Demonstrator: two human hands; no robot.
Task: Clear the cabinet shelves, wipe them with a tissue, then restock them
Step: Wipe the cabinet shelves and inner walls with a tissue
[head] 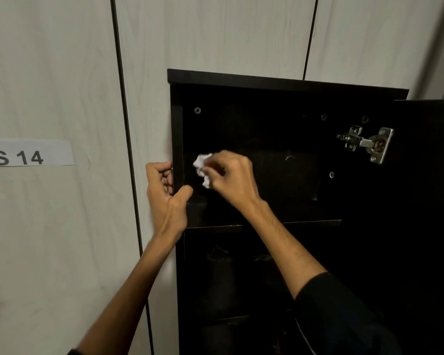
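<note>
The person's two forearms rise from the bottom edge, the right one in a dark sleeve (344, 311) pushed back above the wrist, the left one bare.

Behind them the pale wood-grain wall panels (57, 73) fill the left and top of the view, split by thin dark vertical seams. Against them stands the black cabinet (287, 84), its door (428, 201) swung open at the right. The top compartment is dark and looks bare inside, with a few screw heads on its back wall. Below it runs the front edge of a shelf (310, 222), and under that a lower compartment holds dim shapes too dark to make out.

The left hand (164, 190) grips the cabinet's left side panel at the level of the top compartment, fingers curled round the outer edge and the thumb on the inner face. The right hand (231, 175) reaches into the top compartment near its left wall, fingers clenched on a crumpled white tissue (202, 168), which juts out to the left of the fingertips. Whether the tissue touches the cabinet's surface cannot be told.

A white paper label (28, 152) printed with "S 14" is stuck on the wall panel at the left. A metal hinge (367, 144) joins the door to the cabinet's right wall.
</note>
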